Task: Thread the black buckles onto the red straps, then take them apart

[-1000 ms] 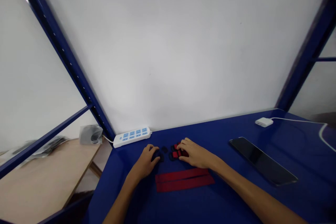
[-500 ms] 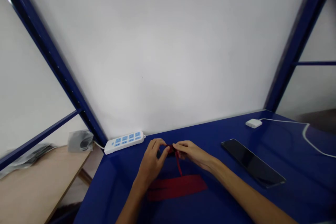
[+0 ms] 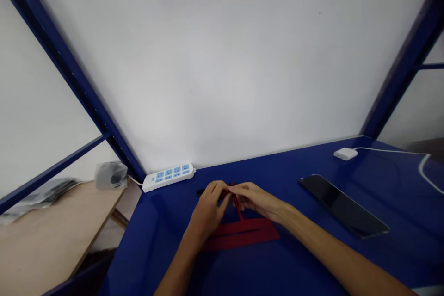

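My left hand (image 3: 207,209) and my right hand (image 3: 255,200) meet over the table, the fingertips of both pinched on a small bunched part of a red ribbon (image 3: 237,202). From the right fingers a narrow length of it runs down to a wide, flat red cloth strip (image 3: 255,235), which lies below the hands with a dark gap along its middle. The left wrist covers the strip's left end. A small black item (image 3: 200,192) pokes out behind the left hand; its kind is unclear.
On the blue table (image 3: 270,268), a dark tablet-like slab (image 3: 343,203) lies to the right. Behind it sits a white adapter (image 3: 346,153) with a cable. A white power strip (image 3: 169,177) stands at the back left. Grey plastic bags (image 3: 111,175) rest on a wooden table (image 3: 45,245) further left.
The hands have drawn closer together, the left fingers now meeting the right at the ribbon. The black item has come into sight behind the left hand. The whole view has shifted slightly.
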`<state>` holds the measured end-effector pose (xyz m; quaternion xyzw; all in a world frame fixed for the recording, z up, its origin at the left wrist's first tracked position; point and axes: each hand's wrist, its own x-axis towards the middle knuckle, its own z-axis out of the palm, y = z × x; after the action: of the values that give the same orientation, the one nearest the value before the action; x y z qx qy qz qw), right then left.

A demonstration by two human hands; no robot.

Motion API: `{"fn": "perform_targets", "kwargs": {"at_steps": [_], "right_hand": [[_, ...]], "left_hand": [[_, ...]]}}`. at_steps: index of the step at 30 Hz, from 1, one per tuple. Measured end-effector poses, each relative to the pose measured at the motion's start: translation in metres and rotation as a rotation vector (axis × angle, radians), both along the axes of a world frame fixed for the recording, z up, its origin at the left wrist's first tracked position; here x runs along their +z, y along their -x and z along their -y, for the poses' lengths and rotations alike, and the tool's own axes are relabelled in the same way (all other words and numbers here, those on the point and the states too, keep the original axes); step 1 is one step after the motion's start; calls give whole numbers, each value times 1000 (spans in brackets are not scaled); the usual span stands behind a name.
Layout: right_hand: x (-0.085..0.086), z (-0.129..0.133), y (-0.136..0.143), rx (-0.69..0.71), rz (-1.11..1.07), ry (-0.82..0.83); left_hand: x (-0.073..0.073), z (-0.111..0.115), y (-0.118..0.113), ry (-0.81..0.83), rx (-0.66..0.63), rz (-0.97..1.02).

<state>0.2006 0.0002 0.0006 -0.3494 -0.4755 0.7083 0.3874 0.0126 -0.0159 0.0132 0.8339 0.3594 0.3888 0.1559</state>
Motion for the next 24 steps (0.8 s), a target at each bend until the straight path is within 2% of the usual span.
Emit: {"fn": "perform_targets", "kwargs": {"at_steps": [5,16,20,24], "right_hand": [[-1,0,2,-11,20,-12],[3,3,-2,18,-68,78],[0,3,-1,59,-71,77],[-6,3,3,21,-23,39]], "left_hand": [[-2,-2,3,-39,16,-52],[-3,-5,8,-262,76,-146],[0,-5,11,-169,43,-138],[2,-4,13,-43,-12,-97]]}}
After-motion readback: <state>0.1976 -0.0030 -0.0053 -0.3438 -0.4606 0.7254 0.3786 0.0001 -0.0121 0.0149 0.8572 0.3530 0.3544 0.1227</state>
